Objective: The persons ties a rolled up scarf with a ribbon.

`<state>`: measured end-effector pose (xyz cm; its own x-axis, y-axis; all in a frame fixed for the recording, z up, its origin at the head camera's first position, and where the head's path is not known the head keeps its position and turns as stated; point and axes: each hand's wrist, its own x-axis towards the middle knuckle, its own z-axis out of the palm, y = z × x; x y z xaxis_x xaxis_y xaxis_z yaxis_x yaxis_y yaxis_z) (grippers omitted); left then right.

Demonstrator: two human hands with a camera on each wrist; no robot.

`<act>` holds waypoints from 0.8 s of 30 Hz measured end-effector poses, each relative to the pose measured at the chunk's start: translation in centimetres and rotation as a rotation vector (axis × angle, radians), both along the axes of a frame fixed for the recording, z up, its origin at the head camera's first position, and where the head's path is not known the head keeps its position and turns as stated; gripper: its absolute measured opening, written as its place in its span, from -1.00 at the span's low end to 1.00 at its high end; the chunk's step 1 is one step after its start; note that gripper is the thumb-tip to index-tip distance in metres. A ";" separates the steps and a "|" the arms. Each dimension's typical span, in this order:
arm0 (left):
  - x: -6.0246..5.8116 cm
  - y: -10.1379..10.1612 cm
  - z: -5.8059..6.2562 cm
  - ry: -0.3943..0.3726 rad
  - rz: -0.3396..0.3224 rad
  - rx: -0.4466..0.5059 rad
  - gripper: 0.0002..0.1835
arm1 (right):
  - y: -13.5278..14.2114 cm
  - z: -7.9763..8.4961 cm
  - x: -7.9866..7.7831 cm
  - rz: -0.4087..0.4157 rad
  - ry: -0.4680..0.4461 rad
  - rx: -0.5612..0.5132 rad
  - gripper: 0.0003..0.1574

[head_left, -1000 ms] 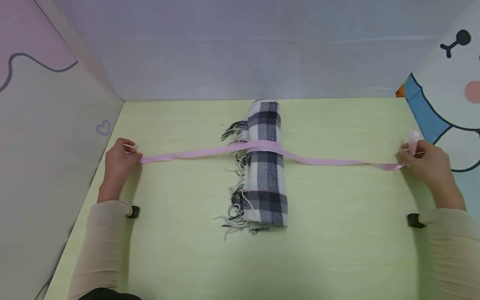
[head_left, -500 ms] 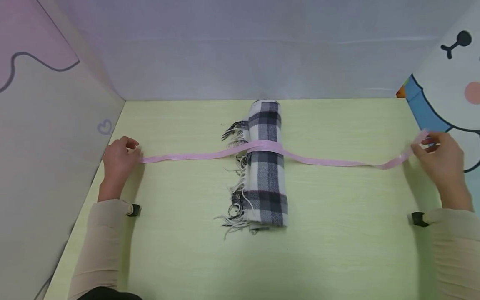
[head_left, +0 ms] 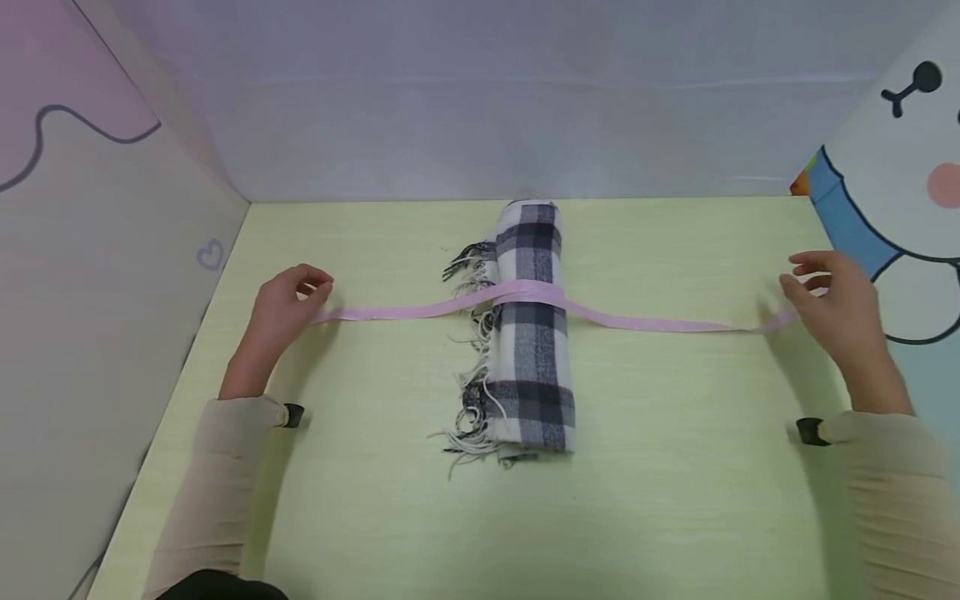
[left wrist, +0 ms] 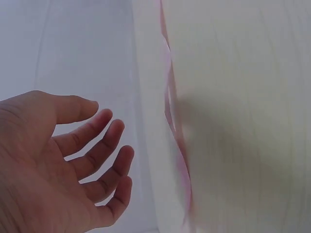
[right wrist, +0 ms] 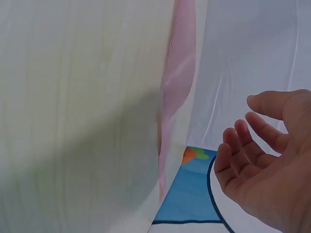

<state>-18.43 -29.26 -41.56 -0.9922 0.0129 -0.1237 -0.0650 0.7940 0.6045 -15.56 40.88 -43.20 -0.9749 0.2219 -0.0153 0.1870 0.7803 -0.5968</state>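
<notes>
A checked scarf (head_left: 528, 358) in grey, black and white lies folded into a long bundle, its fringe along the left side. Around its upper middle runs a pink ribbon (head_left: 390, 313), crossed on top, with one tail stretching left and the other right. My left hand (head_left: 288, 304) hovers over the left tail, fingers loosely bent and holding nothing. Over the right tail hangs my right hand (head_left: 840, 304), likewise relaxed and without anything in it. Both wrist views show the ribbon (left wrist: 167, 87) lying apart from the fingers (right wrist: 265, 131).
The pale yellow table (head_left: 420, 533) meets a whitish back wall (head_left: 480, 108). On the left stands a white and pink panel (head_left: 90, 333); a cartoon-printed panel (head_left: 922, 208) borders the right side.
Both hands have let go of the ribbon's ends and moved inward, the left to the right and the right to the left. The right tail has dropped. The scarf has stayed put.
</notes>
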 end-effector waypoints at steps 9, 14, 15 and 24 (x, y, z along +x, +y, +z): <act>-0.8 5.9 1.0 -0.075 -0.172 0.117 -0.62 | -5.0 0.2 -0.9 0.198 -0.029 -0.097 -0.41; -1.1 8.9 1.3 -0.099 -0.234 0.163 -0.66 | -7.5 0.6 -1.3 0.281 -0.074 -0.134 -0.44; -1.2 9.4 1.3 -0.104 -0.244 0.165 -0.66 | -8.0 0.7 -1.4 0.296 -0.086 -0.146 -0.44; -1.8 12.8 0.1 -0.119 -0.318 0.182 -0.64 | -11.5 0.5 -2.2 0.456 -0.115 -0.254 -0.54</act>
<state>-20.26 -16.47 -41.48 -0.9138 0.3502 -0.2056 0.0888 0.6665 0.7402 -17.80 29.39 -42.75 -0.9604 -0.2485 -0.1258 -0.0621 0.6314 -0.7730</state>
